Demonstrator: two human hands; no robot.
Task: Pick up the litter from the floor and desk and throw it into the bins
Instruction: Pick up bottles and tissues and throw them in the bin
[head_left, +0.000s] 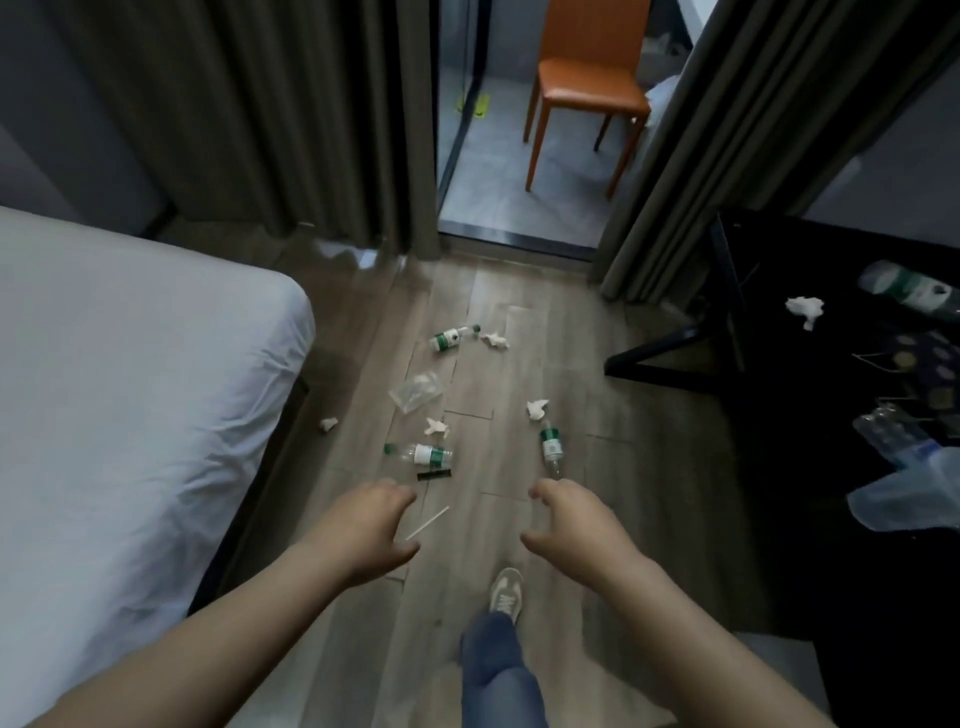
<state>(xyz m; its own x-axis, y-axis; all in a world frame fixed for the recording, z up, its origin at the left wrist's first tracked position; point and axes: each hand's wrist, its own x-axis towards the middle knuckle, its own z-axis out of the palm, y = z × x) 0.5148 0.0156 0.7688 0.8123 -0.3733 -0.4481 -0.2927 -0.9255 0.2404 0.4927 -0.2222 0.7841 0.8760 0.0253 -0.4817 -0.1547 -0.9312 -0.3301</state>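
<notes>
Left hand and right hand loosely curled, empty; bottles litter wood floor.

The bottle labels seem printed, but nothing is readable

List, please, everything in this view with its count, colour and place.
Bed: one, white, left.
Desk: one, black, right.
Chair: one, orange, beyond the doorway.
Curtains: two, grey-brown, flanking the doorway.
Floor bottles: three, clear with green labels, lying mid-floor.
Floor tissues: four, white, three among those bottles, one by the bed.
Wrapper: one, clear, mid-floor.
Comb: one, black, beside the nearest bottle.
Stick: one, white, floor, nearest litter.
Desk bottles: two, clear, on the desk, one crushed.
Desk tissue: one, white.
Bag: one, clear bluish, desk's near end.
Leg: one, blue jeans, pale shoe, bottom centre.
Left grip: one, open, empty.
Right grip: one, open, empty.
</notes>
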